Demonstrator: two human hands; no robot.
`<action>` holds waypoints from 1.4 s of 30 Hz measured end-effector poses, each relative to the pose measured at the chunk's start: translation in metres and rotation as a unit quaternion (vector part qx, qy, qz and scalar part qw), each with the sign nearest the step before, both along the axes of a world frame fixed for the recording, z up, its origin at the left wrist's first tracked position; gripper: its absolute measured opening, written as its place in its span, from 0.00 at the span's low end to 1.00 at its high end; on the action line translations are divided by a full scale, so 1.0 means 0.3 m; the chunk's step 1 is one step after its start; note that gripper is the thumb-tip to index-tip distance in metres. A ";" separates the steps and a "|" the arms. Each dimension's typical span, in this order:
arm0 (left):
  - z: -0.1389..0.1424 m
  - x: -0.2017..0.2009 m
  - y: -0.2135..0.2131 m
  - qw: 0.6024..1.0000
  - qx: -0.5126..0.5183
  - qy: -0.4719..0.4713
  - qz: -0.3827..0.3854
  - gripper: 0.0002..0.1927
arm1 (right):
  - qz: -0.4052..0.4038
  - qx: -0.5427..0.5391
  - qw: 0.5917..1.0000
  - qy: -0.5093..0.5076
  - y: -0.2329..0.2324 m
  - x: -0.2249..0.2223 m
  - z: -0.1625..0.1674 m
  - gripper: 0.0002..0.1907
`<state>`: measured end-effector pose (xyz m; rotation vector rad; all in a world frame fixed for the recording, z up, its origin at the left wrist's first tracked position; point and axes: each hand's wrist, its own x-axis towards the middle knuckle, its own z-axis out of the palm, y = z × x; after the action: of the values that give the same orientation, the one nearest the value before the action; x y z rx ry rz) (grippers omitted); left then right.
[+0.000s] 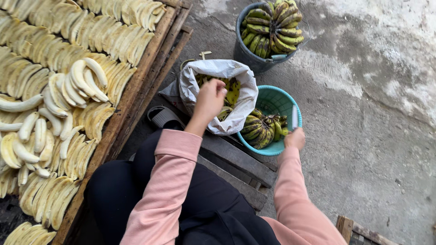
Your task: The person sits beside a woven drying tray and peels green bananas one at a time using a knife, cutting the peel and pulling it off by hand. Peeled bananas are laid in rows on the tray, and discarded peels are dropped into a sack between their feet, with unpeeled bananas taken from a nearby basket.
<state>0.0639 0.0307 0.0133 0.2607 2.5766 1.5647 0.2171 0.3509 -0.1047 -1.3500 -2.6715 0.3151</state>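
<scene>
My left hand reaches into the open mouth of a white sack that holds banana peels; its fingers are curled, and whether they grip a peel I cannot tell. My right hand rests at the rim of a teal plastic basket and holds a small knife with its pale blade pointing up. Inside the basket lies a bunch of green-black bananas. Both arms wear pink sleeves.
A wooden drying tray on the left is covered with peeled bananas, several rows flattened, some whole. A grey bucket of unpeeled bananas stands at the top. Wooden planks lie under me, with a sandal beside the sack. Concrete floor to the right.
</scene>
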 end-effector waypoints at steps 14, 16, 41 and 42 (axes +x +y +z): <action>-0.239 0.021 0.169 0.946 0.271 -0.176 0.010 0.26 | 0.309 -0.443 0.735 0.410 -0.569 -0.044 0.370 0.23; -0.203 -0.005 0.112 0.984 0.170 0.025 0.046 0.26 | 0.300 -0.518 0.696 0.396 -0.577 -0.114 0.422 0.27; 0.019 0.035 0.052 0.956 -0.048 0.265 0.116 0.17 | 0.443 -0.144 0.797 0.385 -0.712 -0.308 0.549 0.24; 0.021 0.038 0.054 0.958 -0.042 0.263 0.110 0.18 | 0.436 -0.150 0.798 0.388 -0.712 -0.314 0.544 0.24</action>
<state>0.0751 0.0470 0.0194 0.4473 3.1654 1.6281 0.1227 0.1373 0.0584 0.1590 -2.3037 1.1192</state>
